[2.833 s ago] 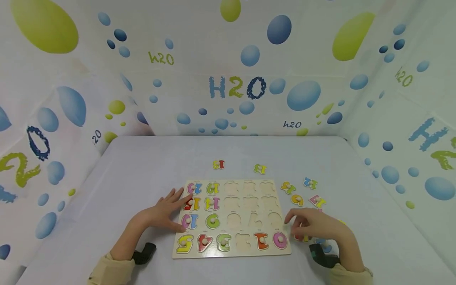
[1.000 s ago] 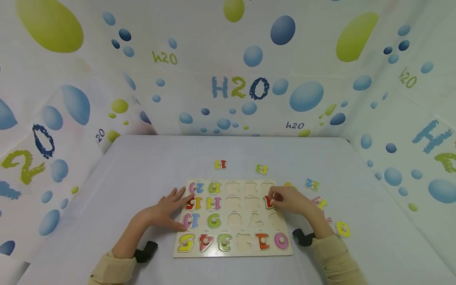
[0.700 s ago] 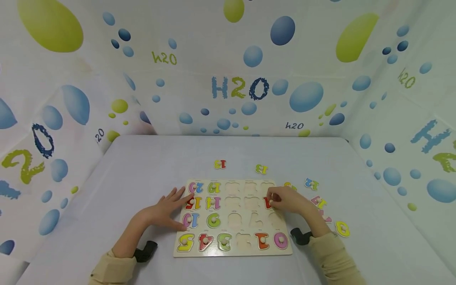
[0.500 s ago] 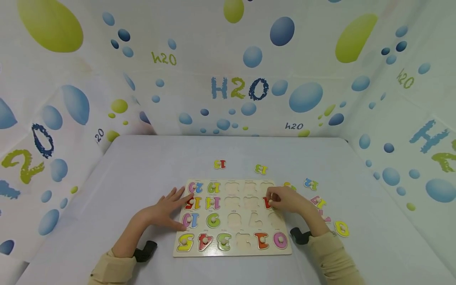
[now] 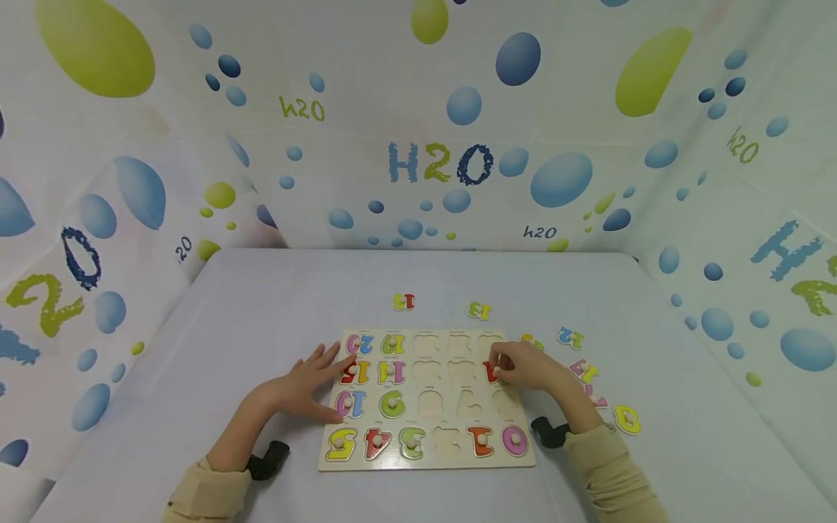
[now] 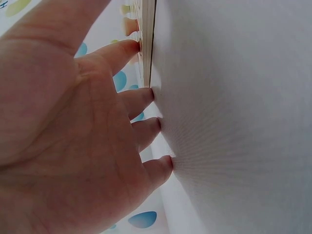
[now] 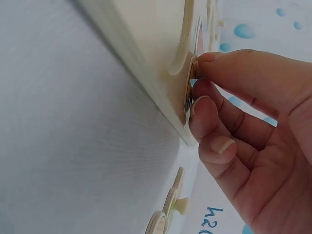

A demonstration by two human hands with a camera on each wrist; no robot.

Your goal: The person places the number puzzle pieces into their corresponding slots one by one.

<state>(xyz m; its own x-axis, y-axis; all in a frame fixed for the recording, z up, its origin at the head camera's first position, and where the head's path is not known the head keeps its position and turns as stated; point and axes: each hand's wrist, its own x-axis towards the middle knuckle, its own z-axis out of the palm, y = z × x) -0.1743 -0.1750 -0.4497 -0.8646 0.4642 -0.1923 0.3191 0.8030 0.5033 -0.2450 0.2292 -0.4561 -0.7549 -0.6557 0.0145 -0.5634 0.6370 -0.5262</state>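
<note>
A wooden number puzzle board (image 5: pixel 431 465) lies on the table, its digits upside down in the head view. Several knobbed pieces sit in their recesses; others of the recesses are bare. My left hand (image 5: pixel 304 388) is spread at the board's left edge, thumb and index finger on it and the other fingertips on the cloth. At the right side, my right hand (image 5: pixel 530 363) pinches a number puzzle piece (image 5: pixel 487 373) by thumb and fingers, over the second row from the far edge. A red digit 1 shows; the fingers hide the rest of the piece.
Beyond the board lie two loose 13-like pieces, one red and yellow (image 5: pixel 404 301), one green and yellow (image 5: pixel 479 311). To the right are a blue and green 12 (image 5: pixel 571 338), a pink and yellow piece (image 5: pixel 584 371) and a yellow 0-like piece (image 5: pixel 628 419).
Since the oldest frame, my right hand has moved left and away from me, from beside the board onto its right side, with the red-digit piece. Over the last second both hands stay nearly still.
</note>
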